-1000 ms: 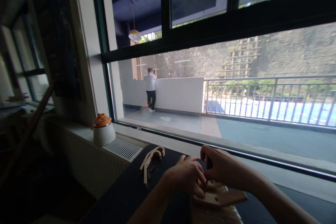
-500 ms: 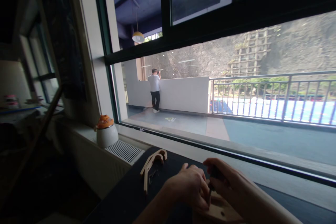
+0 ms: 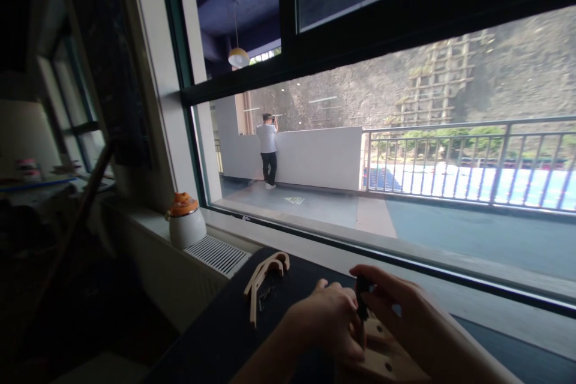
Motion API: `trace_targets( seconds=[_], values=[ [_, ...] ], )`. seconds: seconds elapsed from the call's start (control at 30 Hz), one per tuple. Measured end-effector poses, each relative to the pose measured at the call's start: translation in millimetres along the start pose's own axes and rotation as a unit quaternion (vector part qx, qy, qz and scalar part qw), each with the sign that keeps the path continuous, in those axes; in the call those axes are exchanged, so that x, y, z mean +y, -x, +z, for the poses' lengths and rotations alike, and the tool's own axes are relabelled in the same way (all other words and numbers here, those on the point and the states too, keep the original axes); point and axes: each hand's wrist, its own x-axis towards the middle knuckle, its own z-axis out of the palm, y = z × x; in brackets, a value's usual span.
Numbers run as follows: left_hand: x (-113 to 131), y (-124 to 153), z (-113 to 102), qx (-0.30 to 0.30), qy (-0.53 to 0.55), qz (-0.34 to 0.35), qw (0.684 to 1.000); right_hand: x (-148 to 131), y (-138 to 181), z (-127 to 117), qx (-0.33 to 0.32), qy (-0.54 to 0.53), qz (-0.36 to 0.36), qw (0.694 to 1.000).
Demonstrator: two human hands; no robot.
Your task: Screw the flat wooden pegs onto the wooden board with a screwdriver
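Note:
My right hand point(image 3: 396, 300) is closed around the dark handle of a screwdriver point(image 3: 362, 297), which stands nearly upright with its shaft pointing down. Below it lies a light wooden piece point(image 3: 375, 363) with dark round holes, partly covered by both hands. My left hand point(image 3: 326, 318) has its fingers curled and pressed beside the screwdriver's lower end, at the wood; what they pinch is hidden. Left of it on the dark tabletop point(image 3: 216, 324) rest two curved, hook-ended wooden parts point(image 3: 265, 273). Several small dark screws point(image 3: 265, 297) lie beside them.
A white pot with an orange top point(image 3: 186, 222) stands on the sill by a vent grille point(image 3: 218, 254). The window frame point(image 3: 337, 246) runs along the table's far side. Outside, a person point(image 3: 268, 150) stands by a low white wall point(image 3: 315, 159).
The view has shifted slightly. My right hand's grip has opened a little around the handle, showing more of the screwdriver and of the wooden piece's holes. My left hand stays in place.

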Motion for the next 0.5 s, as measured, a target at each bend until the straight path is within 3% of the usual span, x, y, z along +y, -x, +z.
trace_targets(
  seconds=[0.17,0.33,0.5],
  values=[
    [0,18,-25,0.027,0.033,0.035,0.998,-1,8,-4,0.005,0.012,-0.002,1.0],
    [16,42,-49,0.094,0.016,-0.05,0.994,-4,7,-5,0.023,0.024,0.002,0.999],
    [25,46,-47,0.024,0.038,-0.103,0.994,-2,7,-5,0.023,0.021,0.014,0.999]
  ],
)
